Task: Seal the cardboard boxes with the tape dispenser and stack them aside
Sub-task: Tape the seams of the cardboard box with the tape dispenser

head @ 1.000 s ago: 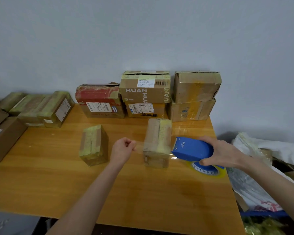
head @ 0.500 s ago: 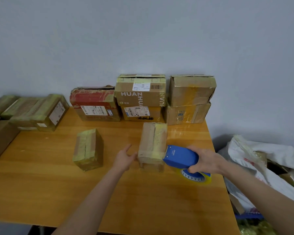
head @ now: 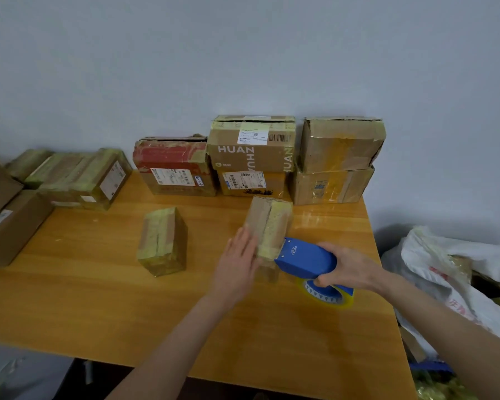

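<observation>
I'm looking in on what seems a small parcel-packing room: a wooden counter [head: 84, 298] against a bare grey wall [head: 243, 53], crowded with taped cardboard boxes [head: 251, 157] bearing shipping labels [head: 171, 176], a stuffed white sack [head: 445, 249] beside it.

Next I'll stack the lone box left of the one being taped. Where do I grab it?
Probably across its narrow width: bring the left hand from above, thumb and fingers on the two long side faces of the lone box. It stands alone on the table, both sides free, its top longer than wide.
</observation>
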### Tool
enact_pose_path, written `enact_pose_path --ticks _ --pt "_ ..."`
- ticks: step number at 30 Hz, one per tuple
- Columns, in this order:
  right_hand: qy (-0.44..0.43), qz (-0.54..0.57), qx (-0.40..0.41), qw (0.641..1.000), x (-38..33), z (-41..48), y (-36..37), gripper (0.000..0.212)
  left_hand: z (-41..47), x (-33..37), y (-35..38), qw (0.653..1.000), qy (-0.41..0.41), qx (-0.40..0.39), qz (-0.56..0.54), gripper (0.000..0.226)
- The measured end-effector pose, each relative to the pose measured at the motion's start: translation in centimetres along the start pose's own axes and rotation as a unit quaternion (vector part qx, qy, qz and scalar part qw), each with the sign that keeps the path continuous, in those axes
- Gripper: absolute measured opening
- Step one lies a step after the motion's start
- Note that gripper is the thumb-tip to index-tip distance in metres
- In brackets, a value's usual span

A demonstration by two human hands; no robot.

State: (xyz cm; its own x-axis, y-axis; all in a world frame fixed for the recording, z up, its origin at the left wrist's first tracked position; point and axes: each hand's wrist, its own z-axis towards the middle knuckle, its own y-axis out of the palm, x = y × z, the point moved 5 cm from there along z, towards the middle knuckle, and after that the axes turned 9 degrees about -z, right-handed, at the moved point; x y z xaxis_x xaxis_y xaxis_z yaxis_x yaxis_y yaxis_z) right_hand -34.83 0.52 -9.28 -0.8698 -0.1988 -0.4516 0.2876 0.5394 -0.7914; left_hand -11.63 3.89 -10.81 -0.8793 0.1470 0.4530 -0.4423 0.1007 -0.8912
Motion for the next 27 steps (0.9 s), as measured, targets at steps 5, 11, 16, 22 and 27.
enact_pose_path --ticks 5,11,16,22,27 --pt "-0.015 0.005 0.002 1.000 0.4 -0.3 0.0 0.061 -0.1 0.9 1.7 0.986 0.091 -0.048 0.132 0.057" --pt "-0.023 0.034 0.030 0.999 2.0 -2.0 -0.3 0.059 0.0 0.3 1.8 0.985 0.089 -0.050 0.142 0.057" --pt "0.000 -0.001 0.010 1.000 4.1 -3.7 0.1 0.062 0.1 0.3 1.7 0.985 0.099 -0.032 0.139 0.055" --pt "0.011 -0.152 0.002 0.988 2.3 -2.1 1.0 0.072 0.2 0.5 1.6 0.987 0.104 -0.027 0.116 0.056" --pt "0.013 -0.172 -0.034 0.984 0.3 0.3 1.5 0.064 -0.2 0.4 1.8 0.987 0.095 -0.029 0.123 0.058"
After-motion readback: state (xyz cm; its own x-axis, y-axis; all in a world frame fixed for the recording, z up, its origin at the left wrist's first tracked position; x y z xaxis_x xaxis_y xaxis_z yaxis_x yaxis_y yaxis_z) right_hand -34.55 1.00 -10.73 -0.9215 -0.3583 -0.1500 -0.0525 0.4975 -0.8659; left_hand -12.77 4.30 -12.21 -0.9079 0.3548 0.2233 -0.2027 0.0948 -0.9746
